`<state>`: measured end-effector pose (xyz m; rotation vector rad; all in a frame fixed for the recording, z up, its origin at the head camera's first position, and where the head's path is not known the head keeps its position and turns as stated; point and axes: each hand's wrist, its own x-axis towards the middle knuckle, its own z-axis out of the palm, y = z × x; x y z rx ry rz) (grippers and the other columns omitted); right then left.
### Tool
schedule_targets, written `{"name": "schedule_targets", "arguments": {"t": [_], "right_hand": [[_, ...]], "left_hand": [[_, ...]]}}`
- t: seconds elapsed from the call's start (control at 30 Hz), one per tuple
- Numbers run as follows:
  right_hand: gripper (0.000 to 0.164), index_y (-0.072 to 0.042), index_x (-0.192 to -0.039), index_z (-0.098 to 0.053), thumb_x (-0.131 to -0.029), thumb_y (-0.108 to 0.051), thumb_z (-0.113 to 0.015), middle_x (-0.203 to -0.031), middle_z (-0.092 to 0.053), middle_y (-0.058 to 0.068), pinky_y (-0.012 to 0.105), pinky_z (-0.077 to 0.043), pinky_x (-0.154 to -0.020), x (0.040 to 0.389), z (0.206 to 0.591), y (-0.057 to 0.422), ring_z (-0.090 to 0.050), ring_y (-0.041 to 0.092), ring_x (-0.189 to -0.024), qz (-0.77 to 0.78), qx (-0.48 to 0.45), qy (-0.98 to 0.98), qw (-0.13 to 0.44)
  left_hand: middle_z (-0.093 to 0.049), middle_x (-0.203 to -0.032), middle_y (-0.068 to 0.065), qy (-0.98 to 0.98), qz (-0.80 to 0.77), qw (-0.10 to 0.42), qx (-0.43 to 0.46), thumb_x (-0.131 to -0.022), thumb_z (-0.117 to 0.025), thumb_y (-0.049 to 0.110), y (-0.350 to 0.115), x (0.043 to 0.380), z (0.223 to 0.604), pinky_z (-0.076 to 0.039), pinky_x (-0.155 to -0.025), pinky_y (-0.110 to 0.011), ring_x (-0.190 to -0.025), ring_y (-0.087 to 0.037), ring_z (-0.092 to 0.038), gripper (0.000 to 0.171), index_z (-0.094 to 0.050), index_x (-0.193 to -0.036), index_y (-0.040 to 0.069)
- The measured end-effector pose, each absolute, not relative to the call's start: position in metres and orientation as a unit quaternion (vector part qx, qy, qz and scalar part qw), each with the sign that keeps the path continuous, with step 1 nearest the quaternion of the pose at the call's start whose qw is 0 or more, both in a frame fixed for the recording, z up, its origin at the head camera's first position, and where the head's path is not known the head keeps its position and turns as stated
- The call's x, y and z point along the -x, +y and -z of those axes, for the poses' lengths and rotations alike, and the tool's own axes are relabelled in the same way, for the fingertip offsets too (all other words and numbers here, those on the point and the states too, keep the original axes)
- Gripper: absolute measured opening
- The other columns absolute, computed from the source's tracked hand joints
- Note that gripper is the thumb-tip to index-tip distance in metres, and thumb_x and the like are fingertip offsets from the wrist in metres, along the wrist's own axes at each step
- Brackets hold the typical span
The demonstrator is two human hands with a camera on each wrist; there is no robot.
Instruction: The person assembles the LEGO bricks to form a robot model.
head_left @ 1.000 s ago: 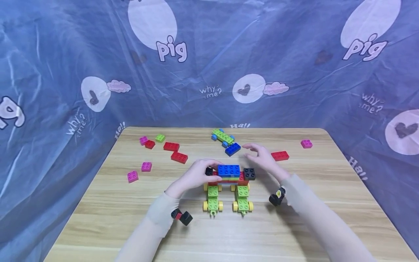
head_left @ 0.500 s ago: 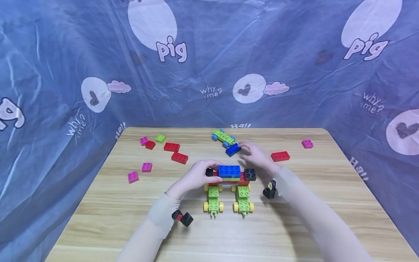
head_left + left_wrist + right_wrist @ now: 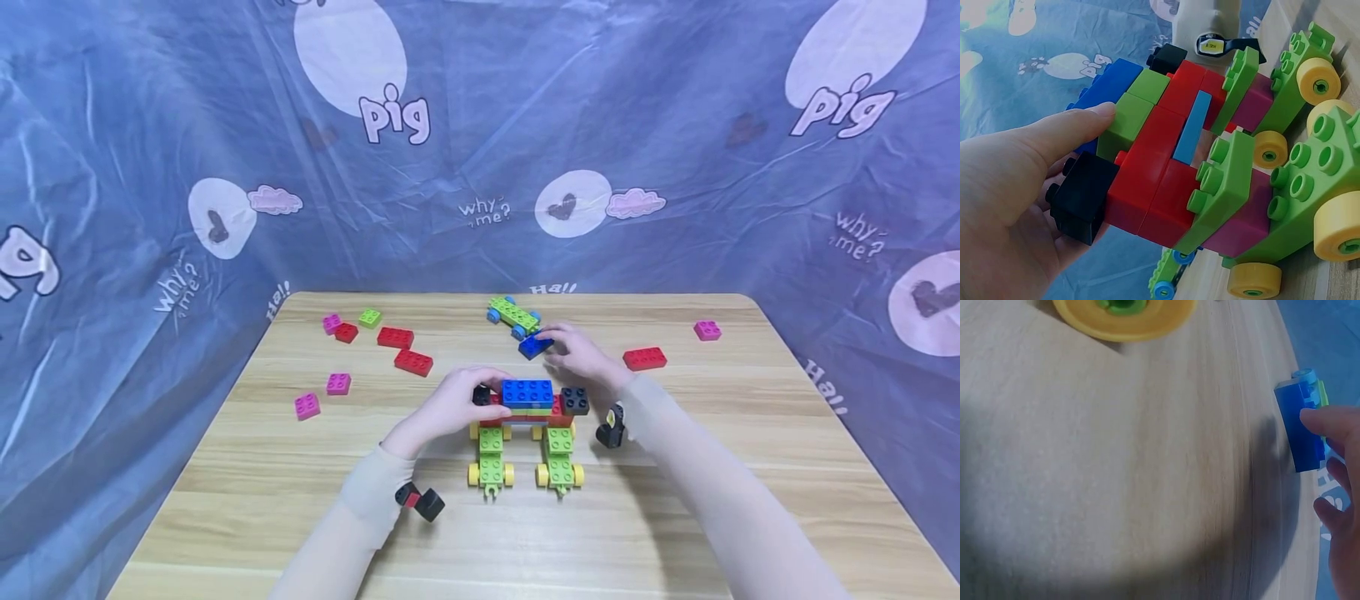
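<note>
Left hand (image 3: pixel 450 402) grips the brick assembly (image 3: pixel 527 393) at its left end, thumb opposing fingers; right hand (image 3: pixel 581 354) pinches the loose blue brick (image 3: pixel 1296 434) beside the wheeled base (image 3: pixel 513 315). Left wrist view only: two magenta bricks (image 3: pixel 1247 215) within the assembly. Head view only: four pink bricks (image 3: pixel 338 383), four red bricks (image 3: pixel 413 362), one green brick (image 3: pixel 370 317), loose on the table (image 3: pixel 247 483)

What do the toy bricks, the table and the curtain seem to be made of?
Toy bricks: probably hard plastic, smooth, slightly shiny, crisp-edged. Table: wood or wood-look laminate, faintly glossy, showing pale grain. Curtain: thin cloth or plastic sheet, unclear which; creased, catching light.
</note>
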<state>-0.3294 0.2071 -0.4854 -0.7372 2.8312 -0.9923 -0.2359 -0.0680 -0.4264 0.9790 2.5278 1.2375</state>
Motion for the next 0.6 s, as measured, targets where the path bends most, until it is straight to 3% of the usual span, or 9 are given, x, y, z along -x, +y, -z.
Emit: {"name": "schedule_targets", "arguments": {"t": [0.6], "right_hand": [[0.037,0.001,-0.122,-0.063,-0.086,-0.005,-0.066,-0.133,-0.046,0.021,0.059,-0.030,-0.108,0.3244,0.4887,0.2063,-0.041,0.042,-0.127,0.332,0.229,0.915,0.030]], "left_hand": [[-0.070,-0.108,-0.002,0.844,-0.423,0.085,-0.319,-0.085,-0.075,0.025,-0.0671,0.2346,0.4268,-0.045,-0.099,-0.041,-0.104,-0.016,-0.062,0.043,-0.064,-0.124,0.012]]}}
